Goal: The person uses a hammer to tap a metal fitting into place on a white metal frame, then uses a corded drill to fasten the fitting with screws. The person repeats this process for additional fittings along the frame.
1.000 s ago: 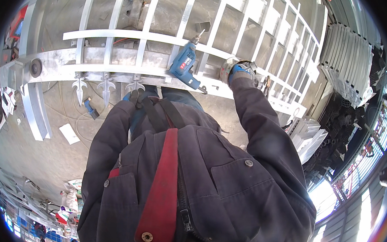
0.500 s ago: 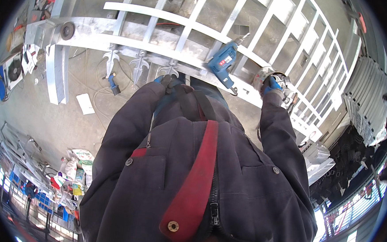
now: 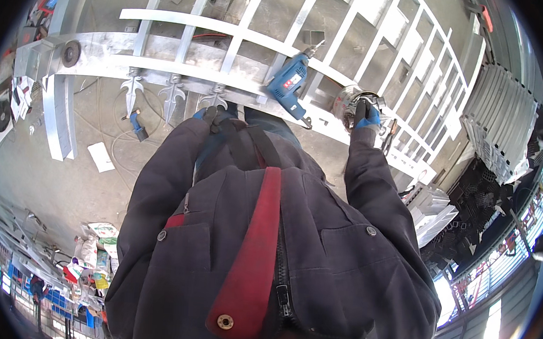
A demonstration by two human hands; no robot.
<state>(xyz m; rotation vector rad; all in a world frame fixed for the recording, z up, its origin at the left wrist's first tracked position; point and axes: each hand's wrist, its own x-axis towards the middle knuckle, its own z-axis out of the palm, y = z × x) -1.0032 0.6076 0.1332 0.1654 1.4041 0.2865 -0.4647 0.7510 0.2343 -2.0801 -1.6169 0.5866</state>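
My left hand (image 3: 210, 117), in a dark and blue glove, is held low in front of my body with its fingers curled in. Just beyond it is a spear-shaped metal finial (image 3: 214, 95) on the near rail; whatever the fingers hold is hidden. My right hand (image 3: 367, 117), gloved alike, reaches over a round metal tin (image 3: 345, 105) of shiny small pieces that I cannot make out singly. Its fingertips are partly lost against the contents. A blue power drill (image 3: 288, 85) lies across the rails between the hands, bit pointing away.
A long pale metal frame (image 3: 263, 43) with crossbars spreads before me. More finials (image 3: 172, 93) jut from its near rail at left. On the floor are a small blue-handled tool (image 3: 138, 127), a white sheet (image 3: 101, 157) and a cable. Stacked metal profiles (image 3: 499, 124) stand at right.
The whole view has shifted, so the frame, drill and tin sit further left. My right hand has moved slightly over the tin. My left hand stays by the finial.
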